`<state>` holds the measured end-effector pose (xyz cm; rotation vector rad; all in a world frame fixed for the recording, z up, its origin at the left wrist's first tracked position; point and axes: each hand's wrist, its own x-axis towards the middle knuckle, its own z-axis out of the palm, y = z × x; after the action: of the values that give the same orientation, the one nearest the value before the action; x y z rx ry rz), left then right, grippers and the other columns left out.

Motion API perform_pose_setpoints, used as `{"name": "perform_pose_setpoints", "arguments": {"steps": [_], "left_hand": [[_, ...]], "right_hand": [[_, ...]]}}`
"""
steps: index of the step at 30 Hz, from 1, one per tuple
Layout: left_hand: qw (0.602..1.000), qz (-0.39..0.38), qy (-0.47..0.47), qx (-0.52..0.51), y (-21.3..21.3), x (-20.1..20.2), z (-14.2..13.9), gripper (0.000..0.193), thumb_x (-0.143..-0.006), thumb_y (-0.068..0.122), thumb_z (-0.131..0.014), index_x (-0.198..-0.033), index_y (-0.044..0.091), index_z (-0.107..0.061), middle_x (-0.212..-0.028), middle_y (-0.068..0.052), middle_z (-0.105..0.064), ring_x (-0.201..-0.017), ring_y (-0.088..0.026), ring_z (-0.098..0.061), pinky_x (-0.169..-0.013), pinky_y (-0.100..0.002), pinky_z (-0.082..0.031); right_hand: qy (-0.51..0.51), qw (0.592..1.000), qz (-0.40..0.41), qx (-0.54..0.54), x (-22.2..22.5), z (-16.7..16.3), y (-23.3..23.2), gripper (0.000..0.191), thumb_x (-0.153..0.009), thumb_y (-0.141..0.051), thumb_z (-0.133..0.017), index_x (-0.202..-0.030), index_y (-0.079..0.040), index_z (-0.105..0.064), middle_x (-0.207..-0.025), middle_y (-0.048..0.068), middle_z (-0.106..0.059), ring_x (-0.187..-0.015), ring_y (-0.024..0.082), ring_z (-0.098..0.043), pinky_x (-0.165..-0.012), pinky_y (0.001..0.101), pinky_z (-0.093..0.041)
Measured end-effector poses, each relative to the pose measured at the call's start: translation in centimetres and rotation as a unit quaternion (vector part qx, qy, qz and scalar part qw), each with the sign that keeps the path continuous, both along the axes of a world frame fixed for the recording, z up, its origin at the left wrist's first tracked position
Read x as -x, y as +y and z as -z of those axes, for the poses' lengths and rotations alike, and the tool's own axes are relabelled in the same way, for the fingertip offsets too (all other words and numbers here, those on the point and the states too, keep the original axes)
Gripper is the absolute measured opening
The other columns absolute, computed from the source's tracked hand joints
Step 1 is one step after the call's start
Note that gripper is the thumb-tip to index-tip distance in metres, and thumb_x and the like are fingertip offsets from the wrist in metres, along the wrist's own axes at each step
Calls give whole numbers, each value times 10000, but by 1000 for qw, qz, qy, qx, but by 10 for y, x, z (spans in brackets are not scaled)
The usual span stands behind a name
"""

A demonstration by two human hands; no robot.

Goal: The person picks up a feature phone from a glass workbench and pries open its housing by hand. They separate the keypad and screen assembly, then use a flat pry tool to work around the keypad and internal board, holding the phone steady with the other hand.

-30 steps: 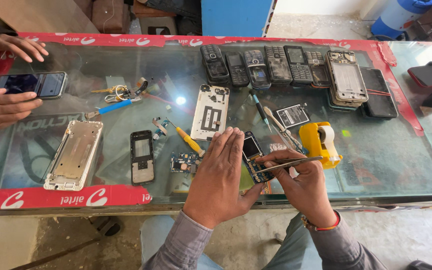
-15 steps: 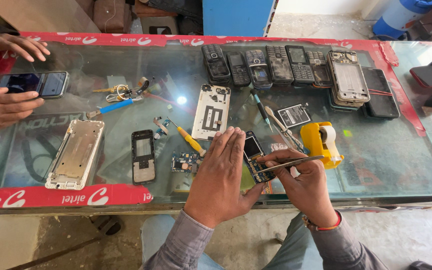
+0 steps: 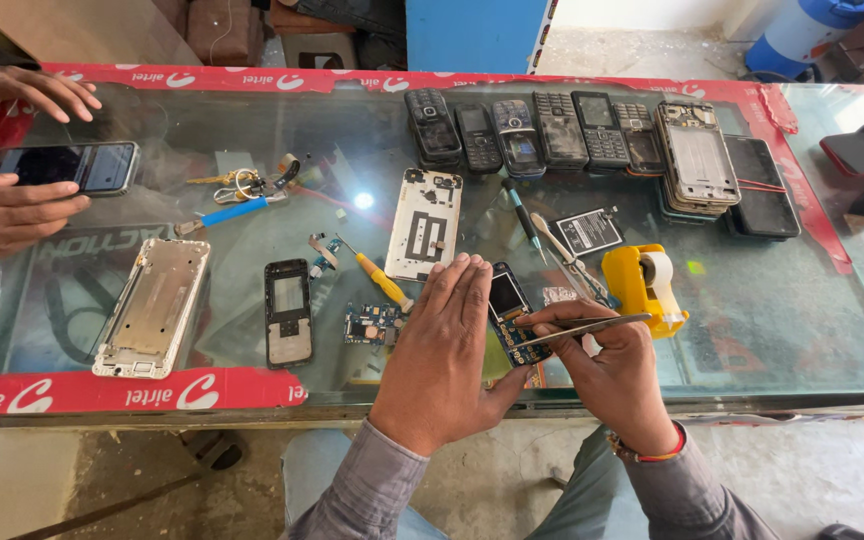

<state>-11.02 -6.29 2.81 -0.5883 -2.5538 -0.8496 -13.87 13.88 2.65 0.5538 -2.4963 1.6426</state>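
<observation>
Open glass at 3 o'clock of the right hand (image 3: 607,375), past the yellow tape dispenser (image 3: 640,287). At 12: tweezers, screwdriver, battery (image 3: 589,231), phone row (image 3: 552,130). At 9 of the left hand (image 3: 447,365): circuit board (image 3: 372,324), possibly touching the yellow-handled screwdriver (image 3: 384,281).

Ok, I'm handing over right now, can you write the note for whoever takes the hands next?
Left hand: flat, fingers extended, steadying the small phone board on the glass counter; nothing gripped.
Right hand: pinching tweezers, tips at the board.
Nearby: yellow screwdriver and loose blue circuit board to the left, white back cover above, tape dispenser to the right, row of phones along the far edge.
Done: phone is apart, parts laid out.
Left: board still bare, not back in any housing. Another person's hands hold a smartphone far left.
</observation>
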Motion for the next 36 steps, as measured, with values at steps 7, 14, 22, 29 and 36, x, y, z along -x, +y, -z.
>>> {"name": "perform_pose_setpoints", "arguments": {"steps": [7,14,22,29,36], "left_hand": [[1000,2,6,-7,0,0,0,1018,-788,411,-785,-1476,-173,-315,-1498,-337,-433,-1483,-429,-338,-1247,-505,-237],[1000,3,11,-6,-1,0,1,1011,-798,413,-782,-1475,-175,-316,-1500,-341,-430,-1481,-430,-338,-1248,-506,-236],[1000,-2,-2,-2,-1,-2,1,1023,-788,423,-784,-1474,-175,-316,-1496,-342,-430,-1480,-432,-335,-1244,-499,-239],[1000,1,0,-11,-1,-3,1,1018,-790,426,-784,-1465,-178,-318,-1485,-343,-437,-1481,-441,-330,-1243,-500,-240],[1000,1,8,-10,-1,-3,0,1000,-795,416,-777,-1466,-176,-330,-1485,-337,-447,-1477,-438,-348,-1247,-504,-247]], "right_hand": [[-11,1000,-3,14,-1,-1,-1,118,-926,-14,-694,-995,-16,-790,-971,48,-803,-911,110,-735,-817,263,-590],[-17,1000,2,13,-1,0,-3,116,-920,-14,-694,-992,-15,-784,-964,46,-805,-903,108,-741,-807,261,-591],[-10,1000,2,8,-2,0,-1,116,-921,-17,-699,-998,-16,-785,-970,48,-809,-912,112,-746,-817,264,-595],[-14,1000,1,10,-2,0,-1,121,-922,-16,-693,-1004,-18,-782,-961,44,-813,-916,108,-746,-822,263,-597],[2,1000,1,0,-3,-1,-3,118,-919,-17,-700,-990,-21,-793,-944,45,-810,-896,106,-741,-802,262,-589]]}}
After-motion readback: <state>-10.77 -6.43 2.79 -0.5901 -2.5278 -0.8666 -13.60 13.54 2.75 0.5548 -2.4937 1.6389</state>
